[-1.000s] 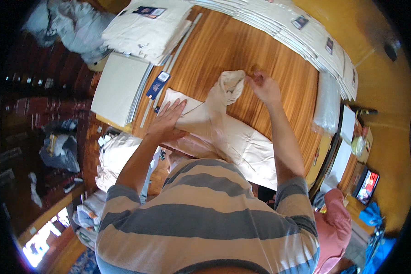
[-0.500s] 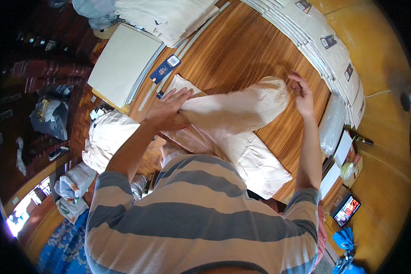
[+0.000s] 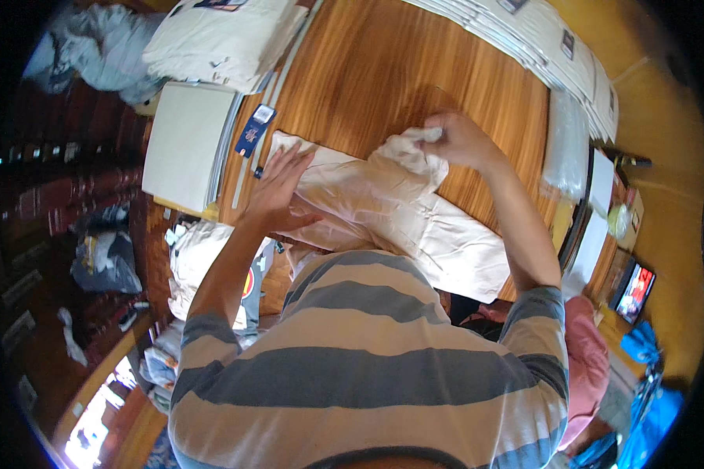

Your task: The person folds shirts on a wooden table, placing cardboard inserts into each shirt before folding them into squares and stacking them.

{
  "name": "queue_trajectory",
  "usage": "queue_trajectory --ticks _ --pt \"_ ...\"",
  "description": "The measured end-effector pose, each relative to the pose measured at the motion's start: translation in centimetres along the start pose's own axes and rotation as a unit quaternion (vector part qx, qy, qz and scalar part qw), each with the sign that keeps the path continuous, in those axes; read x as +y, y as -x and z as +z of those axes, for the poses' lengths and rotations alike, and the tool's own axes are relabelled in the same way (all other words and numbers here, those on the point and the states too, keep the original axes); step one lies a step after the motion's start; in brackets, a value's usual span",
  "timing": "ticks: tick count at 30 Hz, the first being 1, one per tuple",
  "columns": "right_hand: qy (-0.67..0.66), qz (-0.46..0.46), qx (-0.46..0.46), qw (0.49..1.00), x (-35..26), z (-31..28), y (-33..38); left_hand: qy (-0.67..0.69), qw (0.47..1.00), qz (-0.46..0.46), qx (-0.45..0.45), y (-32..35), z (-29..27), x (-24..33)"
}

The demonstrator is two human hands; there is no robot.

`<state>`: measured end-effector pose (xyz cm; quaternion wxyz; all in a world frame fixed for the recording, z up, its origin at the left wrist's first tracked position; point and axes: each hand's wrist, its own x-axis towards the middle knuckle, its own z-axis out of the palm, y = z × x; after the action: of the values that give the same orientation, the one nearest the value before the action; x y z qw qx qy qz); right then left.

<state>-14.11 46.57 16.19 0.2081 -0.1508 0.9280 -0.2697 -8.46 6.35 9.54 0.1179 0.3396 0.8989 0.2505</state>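
A pale cream garment (image 3: pixel 461 246) lies across the near side of the wooden table (image 3: pixel 391 62), with its lower edge against my body. My left hand (image 3: pixel 280 187) rests on its left part, fingers spread and holding nothing. At the garment's far right, my right hand (image 3: pixel 460 141) is closed on a bunched, lifted end of the cloth; some of its fingertips are hidden. Just beyond my left hand, a dark blue hang tag (image 3: pixel 256 131) lies beside a pale strip along the table's left edge.
A stack of white boards (image 3: pixel 188 141) stands at left, with folded cream garments (image 3: pixel 227 47) behind it. More folded, tagged garments (image 3: pixel 536 47) line the far right. Clear plastic packaging (image 3: pixel 565 148) lies along the right edge. A lit phone (image 3: pixel 636 291) stands at lower right.
My right hand has moved left and taken hold of the garment's end. The puffed-out section has collapsed into a bunch. My left hand stays on the cloth; the view has shifted.
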Motion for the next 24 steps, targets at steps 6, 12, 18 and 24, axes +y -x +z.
queue_trajectory --ticks 6,12,18,24 --pt "-0.300 -0.276 0.056 0.911 -9.3 -3.6 11.2 0.184 0.959 0.034 -0.210 -5.3 -2.4 2.3" --pt "-0.476 0.068 0.361 0.799 -8.2 2.7 22.5 0.040 0.925 0.068 -0.373 -5.8 -2.1 -2.1" --pt "-0.421 0.348 0.491 0.679 -0.1 17.1 27.4 0.195 0.956 -0.014 -0.218 -6.4 -0.7 -5.5" --pt "-0.248 0.427 0.473 0.730 1.6 20.3 24.9 0.070 0.984 -0.020 -0.163 -7.4 -0.5 -2.9"
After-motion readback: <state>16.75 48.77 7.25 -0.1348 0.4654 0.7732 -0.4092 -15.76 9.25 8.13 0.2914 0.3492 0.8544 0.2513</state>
